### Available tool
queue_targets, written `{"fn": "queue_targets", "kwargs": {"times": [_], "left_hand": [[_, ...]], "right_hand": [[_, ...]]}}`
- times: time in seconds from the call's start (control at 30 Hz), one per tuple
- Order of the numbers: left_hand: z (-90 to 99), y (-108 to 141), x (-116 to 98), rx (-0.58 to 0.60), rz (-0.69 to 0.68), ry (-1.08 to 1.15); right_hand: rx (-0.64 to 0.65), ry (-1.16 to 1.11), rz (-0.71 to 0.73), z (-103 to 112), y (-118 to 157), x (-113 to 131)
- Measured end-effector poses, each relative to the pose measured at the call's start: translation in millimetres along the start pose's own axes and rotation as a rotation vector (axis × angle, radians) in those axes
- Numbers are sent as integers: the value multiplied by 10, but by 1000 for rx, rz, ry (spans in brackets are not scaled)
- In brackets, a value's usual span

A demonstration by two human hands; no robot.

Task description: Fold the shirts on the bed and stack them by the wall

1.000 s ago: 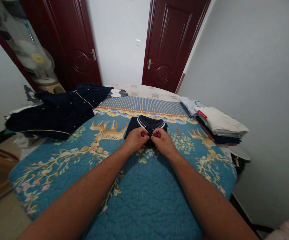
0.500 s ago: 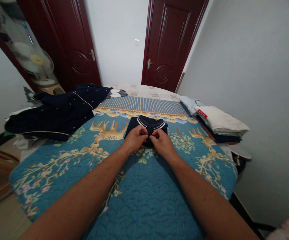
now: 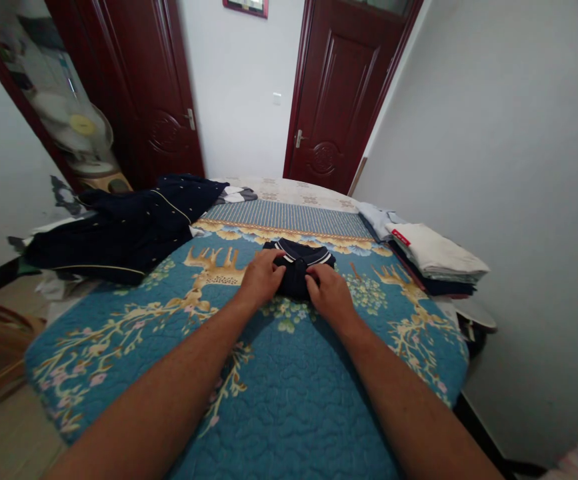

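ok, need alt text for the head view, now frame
A person's left grip and right grip touch a folded dark shirt with a striped collar, on a blue patterned cloth. A heap of mostly dark clothes lies to the left, a folded stack to the right.

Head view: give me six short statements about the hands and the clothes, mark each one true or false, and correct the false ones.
1. The left hand and the right hand are both at the folded navy garment. True.
2. The garment hangs in the air. False: it lies on the blue quilted cover.
3. A folded stack sits to the right of the garment. True.
4. The stack's top piece is bright green. False: it is off-white.
5. A loose navy heap lies to the left of the garment. True.
6. The right hand rests on the heap. False: it is at the garment.
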State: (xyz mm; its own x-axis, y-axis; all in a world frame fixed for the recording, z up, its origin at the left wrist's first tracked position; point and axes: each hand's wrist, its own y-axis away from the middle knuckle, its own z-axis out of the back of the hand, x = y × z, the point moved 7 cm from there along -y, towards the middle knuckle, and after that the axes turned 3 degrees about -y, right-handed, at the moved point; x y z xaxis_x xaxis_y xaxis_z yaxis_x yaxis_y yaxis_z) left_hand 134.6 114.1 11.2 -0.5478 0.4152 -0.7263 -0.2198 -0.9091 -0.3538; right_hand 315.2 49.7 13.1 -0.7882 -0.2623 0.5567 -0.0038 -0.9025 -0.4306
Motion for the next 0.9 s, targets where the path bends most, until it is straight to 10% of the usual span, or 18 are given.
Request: {"fn": "queue_targets", "kwargs": {"times": [0.13,0.33,0.63,0.9], "left_hand": [[84,-48,73,-1,-150,-271],[114,-129,412,-11,-24,-359],[73,-98,440,-3,24,-229],[0,-97,460,2,-71,-183]], "right_hand": [[125,170,92,-138,18,88],[104,274,5,-263,-9,30],[-252,113,124,323,-222,-31],[184,371,192,-185,-762,133]]}}
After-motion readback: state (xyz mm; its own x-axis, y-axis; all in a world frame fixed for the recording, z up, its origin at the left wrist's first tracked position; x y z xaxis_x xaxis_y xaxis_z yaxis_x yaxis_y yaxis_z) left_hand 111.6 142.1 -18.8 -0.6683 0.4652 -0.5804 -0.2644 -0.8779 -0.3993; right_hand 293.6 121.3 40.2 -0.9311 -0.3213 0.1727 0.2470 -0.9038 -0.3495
